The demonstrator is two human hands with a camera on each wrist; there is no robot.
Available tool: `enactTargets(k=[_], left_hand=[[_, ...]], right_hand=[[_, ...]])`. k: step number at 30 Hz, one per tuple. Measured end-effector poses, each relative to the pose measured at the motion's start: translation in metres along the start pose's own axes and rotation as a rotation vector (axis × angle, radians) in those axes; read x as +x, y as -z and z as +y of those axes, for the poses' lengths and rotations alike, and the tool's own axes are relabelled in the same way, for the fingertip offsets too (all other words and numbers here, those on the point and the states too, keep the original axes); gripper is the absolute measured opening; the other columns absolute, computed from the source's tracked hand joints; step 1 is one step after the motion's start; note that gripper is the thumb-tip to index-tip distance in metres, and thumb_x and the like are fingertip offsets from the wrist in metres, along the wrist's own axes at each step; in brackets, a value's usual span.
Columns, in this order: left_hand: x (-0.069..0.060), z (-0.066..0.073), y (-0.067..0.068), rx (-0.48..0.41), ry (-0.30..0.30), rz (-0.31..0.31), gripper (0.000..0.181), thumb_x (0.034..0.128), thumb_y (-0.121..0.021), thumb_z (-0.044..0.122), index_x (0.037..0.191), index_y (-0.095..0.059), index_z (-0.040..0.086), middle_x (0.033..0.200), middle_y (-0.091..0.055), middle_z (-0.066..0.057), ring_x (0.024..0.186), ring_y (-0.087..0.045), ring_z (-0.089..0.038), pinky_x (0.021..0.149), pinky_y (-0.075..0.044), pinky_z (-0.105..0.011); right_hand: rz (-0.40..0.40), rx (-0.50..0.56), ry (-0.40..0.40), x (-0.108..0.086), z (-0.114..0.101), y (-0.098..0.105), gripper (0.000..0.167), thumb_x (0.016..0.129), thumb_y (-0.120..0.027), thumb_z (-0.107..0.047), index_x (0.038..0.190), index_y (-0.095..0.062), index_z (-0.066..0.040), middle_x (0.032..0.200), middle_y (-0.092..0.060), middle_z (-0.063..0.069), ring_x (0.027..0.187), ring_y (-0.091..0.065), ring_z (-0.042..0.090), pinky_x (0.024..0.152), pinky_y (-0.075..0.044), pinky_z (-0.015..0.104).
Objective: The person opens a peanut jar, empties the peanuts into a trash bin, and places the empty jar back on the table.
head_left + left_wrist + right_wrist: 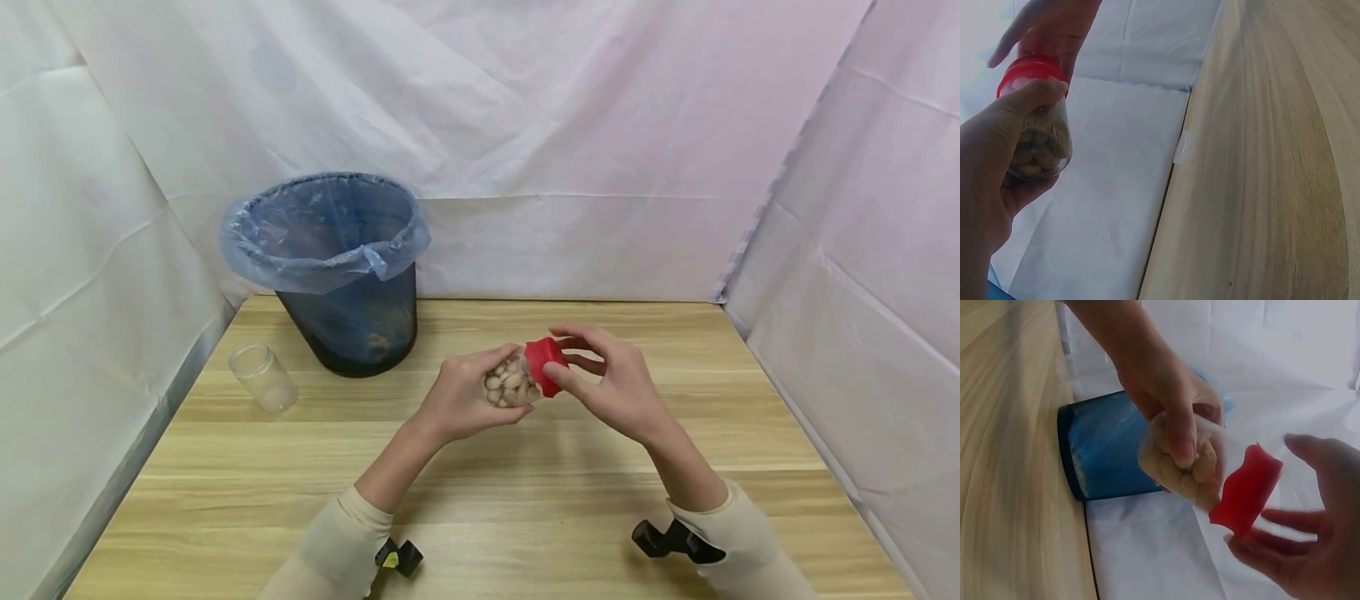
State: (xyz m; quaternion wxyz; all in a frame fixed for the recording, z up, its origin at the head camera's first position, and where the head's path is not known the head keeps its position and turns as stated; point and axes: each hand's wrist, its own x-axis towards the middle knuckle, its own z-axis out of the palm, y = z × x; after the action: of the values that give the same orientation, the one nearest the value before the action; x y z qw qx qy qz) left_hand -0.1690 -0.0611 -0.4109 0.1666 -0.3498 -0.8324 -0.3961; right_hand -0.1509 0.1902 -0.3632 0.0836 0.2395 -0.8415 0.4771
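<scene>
A clear jar [513, 382] filled with pale, nut-like pieces [1179, 472] is held tilted above the table, its wavy-edged red lid [545, 367] pointing right. My left hand [467, 392] grips the jar's body, thumb on one side and fingers round the other. Around the lid my right hand [611, 379] has its fingers spread. Its thumb lies over the lid in the head view. In the right wrist view, one finger [1307, 450] stands apart from the lid and another reaches its lower edge. The left wrist view shows the lid [1032, 72] still seated on the jar.
A black mesh bin [360, 321] lined with a blue plastic bag [322, 271] stands at the back left. Left of it, a clear lidless jar [262, 379] is on the wooden table [510, 517]. White sheets [562, 150] enclose the back and sides.
</scene>
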Motion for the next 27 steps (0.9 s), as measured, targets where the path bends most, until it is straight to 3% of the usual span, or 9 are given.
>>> enactTargets(k=[3,6,9,16,23,27], left_hand=[[0.0000,0.0016,0.0002,0.018,-0.017,0.004,0.075,0.0751,-0.101,0.031,0.139,-0.071,0.004,0.128,-0.079,-0.011,0.104,-0.080,-0.019,0.086,-0.066,-0.029],[0.0001,0.0033,0.0008,0.028,-0.031,0.005,0.076,0.0752,-0.101,0.030,0.139,-0.070,0.003,0.129,-0.078,-0.012,0.106,-0.080,-0.020,0.087,-0.066,-0.030],[-0.0003,0.0034,0.0007,0.022,-0.031,0.004,0.077,0.0748,-0.101,0.031,0.139,-0.070,0.002,0.130,-0.078,-0.013,0.107,-0.080,-0.021,0.088,-0.066,-0.030],[-0.0007,0.0022,0.0021,0.002,-0.004,-0.005,0.078,0.0739,-0.101,0.033,0.140,-0.071,0.004,0.129,-0.079,-0.011,0.106,-0.080,-0.019,0.087,-0.066,-0.029],[-0.0004,0.0029,0.0031,0.030,-0.025,-0.037,0.076,0.0767,-0.100,0.033,0.141,-0.070,0.003,0.130,-0.078,-0.012,0.109,-0.079,-0.021,0.089,-0.065,-0.030],[-0.0002,0.0034,0.0032,0.035,-0.030,-0.047,0.076,0.0774,-0.100,0.033,0.140,-0.070,0.002,0.131,-0.078,-0.013,0.109,-0.080,-0.022,0.089,-0.066,-0.031]], right_hand=[[0.050,-0.055,-0.069,-0.0009,-0.0047,-0.0024,0.044,0.099,-0.081,-0.030,0.137,-0.072,-0.012,0.131,-0.075,0.006,0.114,-0.075,0.022,0.093,-0.065,0.040],[0.053,-0.072,-0.089,-0.0014,-0.0071,-0.0035,0.042,0.098,-0.082,-0.033,0.132,-0.074,-0.010,0.123,-0.078,0.004,0.111,-0.075,0.021,0.089,-0.066,0.038],[0.038,-0.053,-0.056,-0.0016,-0.0057,-0.0024,0.041,0.096,-0.085,-0.028,0.131,-0.075,-0.009,0.122,-0.078,0.005,0.111,-0.075,0.021,0.089,-0.066,0.036],[-0.059,0.011,0.044,-0.0014,-0.0022,0.0042,0.053,0.094,-0.086,-0.012,0.143,-0.067,-0.011,0.139,-0.071,0.004,0.129,-0.068,0.024,0.102,-0.060,0.040],[0.011,-0.045,-0.065,-0.0010,-0.0066,-0.0029,0.048,0.097,-0.084,-0.031,0.139,-0.069,-0.014,0.131,-0.074,0.002,0.112,-0.075,0.021,0.093,-0.065,0.038],[0.020,-0.057,-0.071,-0.0008,-0.0058,-0.0049,0.042,0.097,-0.084,-0.031,0.133,-0.073,-0.012,0.123,-0.077,0.004,0.109,-0.076,0.021,0.091,-0.066,0.038]])
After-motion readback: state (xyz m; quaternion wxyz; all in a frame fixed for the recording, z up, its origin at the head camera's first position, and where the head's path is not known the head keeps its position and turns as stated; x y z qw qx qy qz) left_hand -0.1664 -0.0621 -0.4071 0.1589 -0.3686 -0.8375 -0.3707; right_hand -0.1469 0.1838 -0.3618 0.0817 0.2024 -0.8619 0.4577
